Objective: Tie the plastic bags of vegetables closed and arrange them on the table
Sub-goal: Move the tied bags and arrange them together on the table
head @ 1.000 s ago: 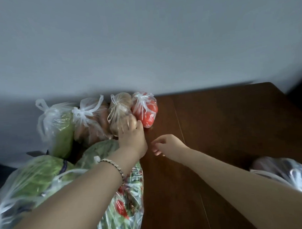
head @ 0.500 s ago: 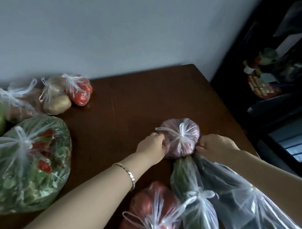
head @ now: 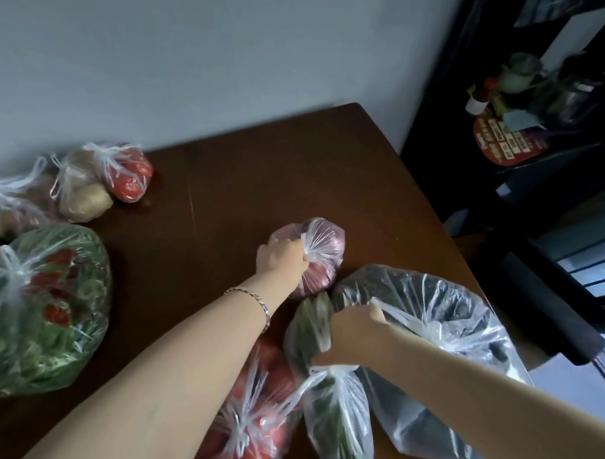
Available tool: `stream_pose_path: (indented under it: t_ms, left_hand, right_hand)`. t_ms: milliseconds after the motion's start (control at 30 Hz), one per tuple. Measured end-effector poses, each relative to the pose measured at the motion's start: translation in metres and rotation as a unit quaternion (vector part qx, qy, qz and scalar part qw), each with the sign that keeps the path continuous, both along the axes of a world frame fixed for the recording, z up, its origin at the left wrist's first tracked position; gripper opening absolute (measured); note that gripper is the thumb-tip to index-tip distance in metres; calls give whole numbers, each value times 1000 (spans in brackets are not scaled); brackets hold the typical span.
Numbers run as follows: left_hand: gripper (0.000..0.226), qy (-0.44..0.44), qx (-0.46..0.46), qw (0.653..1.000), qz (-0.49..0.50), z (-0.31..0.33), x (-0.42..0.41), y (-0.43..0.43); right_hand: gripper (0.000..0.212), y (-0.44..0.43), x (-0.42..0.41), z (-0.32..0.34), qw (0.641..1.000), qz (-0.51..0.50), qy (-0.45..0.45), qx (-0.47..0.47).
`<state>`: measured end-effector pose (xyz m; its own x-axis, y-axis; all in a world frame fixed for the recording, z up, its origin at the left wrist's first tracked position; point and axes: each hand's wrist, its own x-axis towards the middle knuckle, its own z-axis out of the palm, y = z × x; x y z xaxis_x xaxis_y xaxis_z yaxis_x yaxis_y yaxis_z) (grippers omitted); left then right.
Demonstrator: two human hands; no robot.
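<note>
My left hand (head: 281, 259) grips the knot of a small tied bag of purple onions (head: 324, 249) resting mid-table. My right hand (head: 354, 334) is closed on the top of a long bag of green vegetables (head: 329, 410), beside a large clear bag of dark greens (head: 431, 331). A tied bag of red tomatoes (head: 259, 416) lies under my left forearm. At the far left stand tied bags: mixed greens with red chillies (head: 47, 317), potatoes (head: 82, 195), small tomatoes (head: 129, 177) and another pale bag (head: 8, 201).
The dark wooden table (head: 245, 193) meets a pale wall at the back and ends at its right edge (head: 427, 204). Beyond that edge stands a dark shelf with bottles and a red packet (head: 507, 136).
The view swung right from the left-hand bags. My left hand moved onto the onion bag's knot, and my right hand left the onion bag and took hold of the green vegetable bag's top.
</note>
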<state>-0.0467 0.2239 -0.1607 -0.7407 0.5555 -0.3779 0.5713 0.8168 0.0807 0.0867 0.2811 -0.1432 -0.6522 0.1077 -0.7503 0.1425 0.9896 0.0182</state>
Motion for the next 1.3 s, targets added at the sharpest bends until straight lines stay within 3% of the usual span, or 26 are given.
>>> stream_pose_path:
  t_ms: [133,200,300,467,600,667,733,900,1000,1100,1167,1233,1300]
  left_hand:
    - [20,7,47,997,66,7,2,-23]
    - [17,9,78,991,105,11,-4,-41]
    - [12,4,107,982,159,15,-20,-68]
    - [17,-26,186,949,252,17,-50,-104]
    - [27,-13,210,924,320,14,-88,-127]
    - [25,-21,229,911,341,10,-114,-136]
    - [23,-22,238,909,341,8,-139,-138]
    - [20,8,268,912,311,-1,-202,-129]
    - [26,19,274,908,315,-6,-226,-119]
    - [29,30,311,897,314,-18,-238,-113]
    - [27,83,326,907,253,-30,-231,-114]
    - [43,174,274,932,163,-52,-216,-118]
    - [63,204,192,954,103,-66,-201,-124]
  right_hand:
    - [42,-9,0,-8,1000,-17,-9,-19]
    - [39,-15,-8,4,996,-66,-1,-52]
    - [44,-16,-31,23,977,-142,100,-121]
    - [34,-9,-94,26,960,-179,174,-124]
    - [42,-12,-156,14,921,-269,225,-168]
    - [39,-16,-190,15,859,-356,287,-232]
    - [46,-20,-220,19,830,-383,303,-270]
    - [66,-24,-282,9,800,-353,348,-339]
    - [82,-28,-288,-5,830,-336,352,-272]
    - [99,-41,-275,-26,884,-388,214,-149]
    - [106,-50,-261,-40,905,-387,135,-116]
    - [98,-53,-256,-55,915,-361,151,-97]
    - [84,-53,-262,-62,898,-379,192,-114]
